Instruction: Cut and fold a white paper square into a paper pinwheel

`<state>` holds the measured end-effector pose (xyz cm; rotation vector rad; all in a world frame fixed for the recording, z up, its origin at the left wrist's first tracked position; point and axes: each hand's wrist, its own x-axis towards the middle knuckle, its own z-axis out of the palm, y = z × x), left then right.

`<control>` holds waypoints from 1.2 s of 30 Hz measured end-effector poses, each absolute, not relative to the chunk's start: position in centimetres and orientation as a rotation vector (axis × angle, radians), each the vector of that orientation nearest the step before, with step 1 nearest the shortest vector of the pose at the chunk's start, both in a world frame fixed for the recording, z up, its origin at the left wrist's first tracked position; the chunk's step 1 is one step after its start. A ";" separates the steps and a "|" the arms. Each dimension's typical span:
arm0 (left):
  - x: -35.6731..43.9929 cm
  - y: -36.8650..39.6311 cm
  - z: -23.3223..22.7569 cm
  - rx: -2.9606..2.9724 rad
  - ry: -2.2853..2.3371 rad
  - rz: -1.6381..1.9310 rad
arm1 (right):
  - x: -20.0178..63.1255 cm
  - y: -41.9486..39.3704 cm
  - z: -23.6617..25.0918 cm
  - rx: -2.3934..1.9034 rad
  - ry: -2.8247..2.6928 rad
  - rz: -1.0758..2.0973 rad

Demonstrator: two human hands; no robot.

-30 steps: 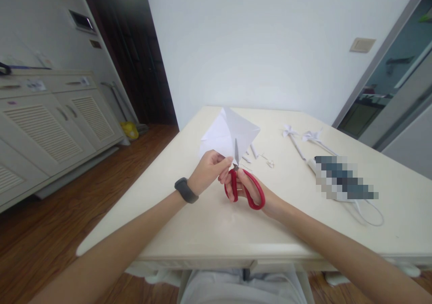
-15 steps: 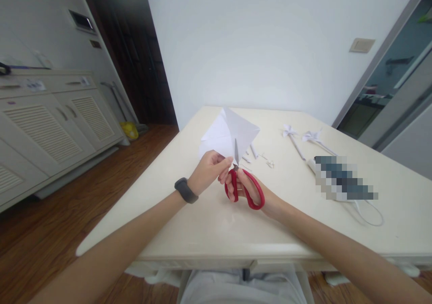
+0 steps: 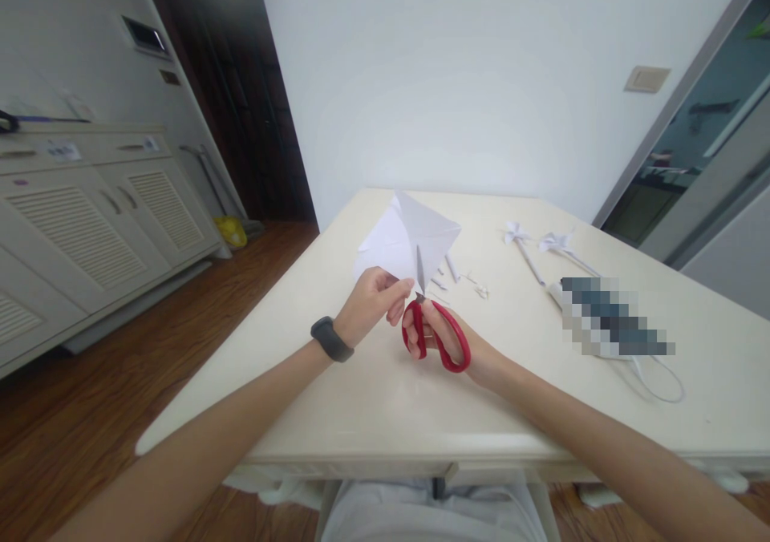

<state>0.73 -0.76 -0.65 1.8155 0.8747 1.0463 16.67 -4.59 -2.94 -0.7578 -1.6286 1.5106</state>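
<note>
Head view: scissors (image 3: pixel 436 329) blades partly hidden against folded paper (image 3: pixel 409 237).

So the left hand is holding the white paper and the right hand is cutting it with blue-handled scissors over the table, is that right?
Not quite. The head view shows the scissors have red handles, not blue. The rest holds: the left hand holds the white paper, and the right hand works the scissors, blades in the paper, over the table.

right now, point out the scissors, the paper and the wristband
scissors (image 3: pixel 448 349), head view, red handle loop
paper (image 3: pixel 394 241), head view, middle of the white sheet
wristband (image 3: pixel 331 339), head view, dark band on left wrist
</note>
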 end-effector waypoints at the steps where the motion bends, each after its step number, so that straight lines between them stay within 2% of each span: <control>1: 0.7 -0.8 -0.6 1.793 0.876 1.068 | 16.7 -4.6 -2.9 -0.770 -1.650 1.489; 9: 0.7 -0.7 -0.5 1.643 0.836 1.241 | 16.7 -4.6 -2.8 -0.745 -1.667 1.464; 36: 0.7 -0.9 -0.3 1.737 0.852 1.140 | 16.7 -4.7 -2.7 -0.744 -1.603 1.534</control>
